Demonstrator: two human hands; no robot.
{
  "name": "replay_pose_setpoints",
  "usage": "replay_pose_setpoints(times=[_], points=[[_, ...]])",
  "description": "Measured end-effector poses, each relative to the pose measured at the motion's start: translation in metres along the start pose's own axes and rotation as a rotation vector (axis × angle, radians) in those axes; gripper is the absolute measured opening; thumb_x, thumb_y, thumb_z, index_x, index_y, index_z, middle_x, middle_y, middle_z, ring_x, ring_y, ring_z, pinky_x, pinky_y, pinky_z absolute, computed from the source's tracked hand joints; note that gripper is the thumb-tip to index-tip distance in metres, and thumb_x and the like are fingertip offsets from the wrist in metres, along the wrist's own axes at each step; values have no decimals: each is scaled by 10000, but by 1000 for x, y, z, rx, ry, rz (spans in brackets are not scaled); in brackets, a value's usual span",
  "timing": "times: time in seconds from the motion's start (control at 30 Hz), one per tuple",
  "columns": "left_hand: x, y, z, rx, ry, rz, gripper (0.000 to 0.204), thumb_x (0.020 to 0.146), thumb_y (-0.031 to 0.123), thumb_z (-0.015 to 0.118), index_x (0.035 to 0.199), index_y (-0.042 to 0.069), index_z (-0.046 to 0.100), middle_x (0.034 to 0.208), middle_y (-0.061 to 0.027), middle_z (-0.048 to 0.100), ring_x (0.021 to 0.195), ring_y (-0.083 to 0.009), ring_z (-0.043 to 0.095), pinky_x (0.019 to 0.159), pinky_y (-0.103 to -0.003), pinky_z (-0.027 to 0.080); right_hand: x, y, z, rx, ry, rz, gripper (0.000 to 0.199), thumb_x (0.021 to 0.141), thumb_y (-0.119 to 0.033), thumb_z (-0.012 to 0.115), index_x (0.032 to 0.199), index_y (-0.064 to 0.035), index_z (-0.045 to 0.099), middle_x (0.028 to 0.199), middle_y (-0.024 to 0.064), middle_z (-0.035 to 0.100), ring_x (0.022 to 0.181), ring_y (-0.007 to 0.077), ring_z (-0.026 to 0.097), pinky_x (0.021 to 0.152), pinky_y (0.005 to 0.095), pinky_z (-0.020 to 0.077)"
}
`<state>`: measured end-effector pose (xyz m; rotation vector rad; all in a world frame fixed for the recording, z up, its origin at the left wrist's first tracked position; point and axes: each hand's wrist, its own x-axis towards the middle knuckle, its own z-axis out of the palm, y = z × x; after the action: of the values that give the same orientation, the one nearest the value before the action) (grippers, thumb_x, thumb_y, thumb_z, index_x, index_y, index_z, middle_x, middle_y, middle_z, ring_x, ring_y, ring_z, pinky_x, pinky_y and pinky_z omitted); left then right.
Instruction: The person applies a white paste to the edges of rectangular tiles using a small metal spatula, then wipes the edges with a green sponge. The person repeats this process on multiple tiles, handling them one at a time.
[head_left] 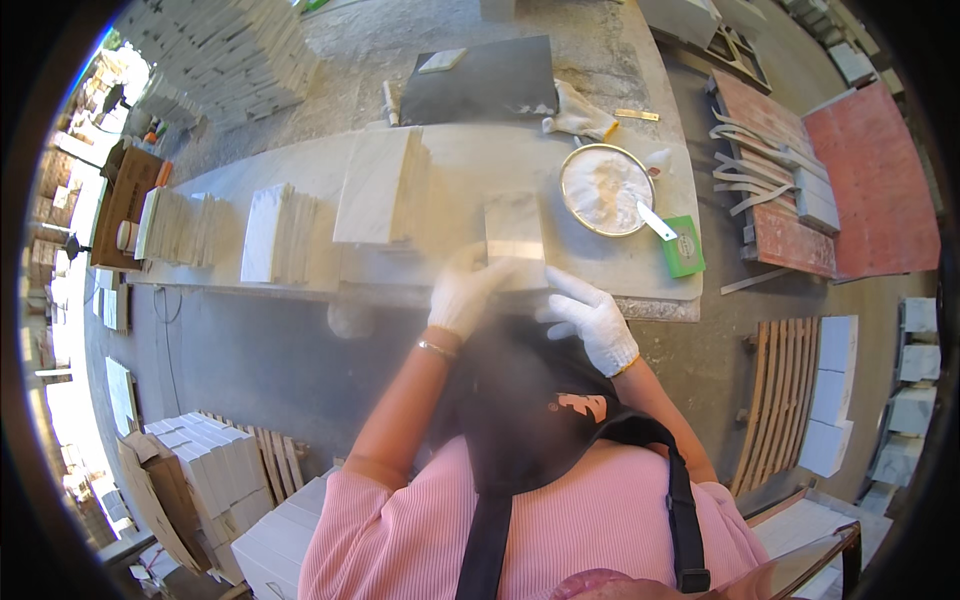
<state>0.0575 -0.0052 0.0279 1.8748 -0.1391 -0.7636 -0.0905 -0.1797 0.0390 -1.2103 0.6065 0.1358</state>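
Both my hands wear white gloves at the bench's near edge. My left hand (464,294) is closed at the near left edge of a pale stone tile (515,235), its fingertips on the edge. Haze blurs that hand and the tile, so the exact grip is unclear. Just right of the tile's near corner, my right hand (594,325) is open, its fingers apart and holding nothing. Beyond the hands, a round bowl of white powder (597,183) has a white scraper (656,220) leaning out over its rim. A green box (684,248) stands beside it.
Left of the tile, upright tile stacks (375,188) stand along the bench (590,272). A black sheet (480,85) and a loose glove (577,110) lie farther back. Wooden pallets (783,400) and a red board (872,180) are at right, boxes (205,470) at lower left.
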Motion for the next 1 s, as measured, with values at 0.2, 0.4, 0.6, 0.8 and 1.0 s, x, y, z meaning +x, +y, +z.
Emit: replay_pose_setpoints(times=[0.2,0.4,0.6,0.8,1.0], points=[[-14,4,-1,-533,-26,99,474,947,252,746,1316,-25,634,1069,-98,722,874,-149,675,741,-319,560,-6,-3,15,158,-35,26,487,1011,-175,599,1446,42,569,1293,160,684,1062,280,716,812,361,582],[-66,21,-34,-708,-65,154,499,973,196,715,1398,-30,584,1245,-99,691,1098,-173,665,957,-325,550,-17,-11,8,195,-170,-51,442,1012,-167,583,1397,49,602,1246,152,715,1007,220,702,800,322,559],[-97,16,-127,-625,352,388,450,1005,253,700,1344,-39,648,1202,-79,732,1061,-150,677,973,-308,521,-8,-3,-7,149,-137,-129,455,1024,-207,626,1408,29,567,1195,221,709,913,281,742,672,333,584],[-67,-17,-264,-366,634,464,366,1018,228,689,1269,-38,705,1119,-60,747,998,-129,682,907,-288,534,-10,2,-23,90,-104,-172,454,1017,-234,644,1397,7,585,1174,199,722,896,270,742,668,326,580],[-17,-40,-333,-242,665,251,413,975,354,691,1219,26,746,980,-48,746,847,-156,691,680,-335,561,-14,5,-31,115,-56,-179,425,1004,-215,625,1356,22,621,1164,194,735,896,268,744,673,328,587]])
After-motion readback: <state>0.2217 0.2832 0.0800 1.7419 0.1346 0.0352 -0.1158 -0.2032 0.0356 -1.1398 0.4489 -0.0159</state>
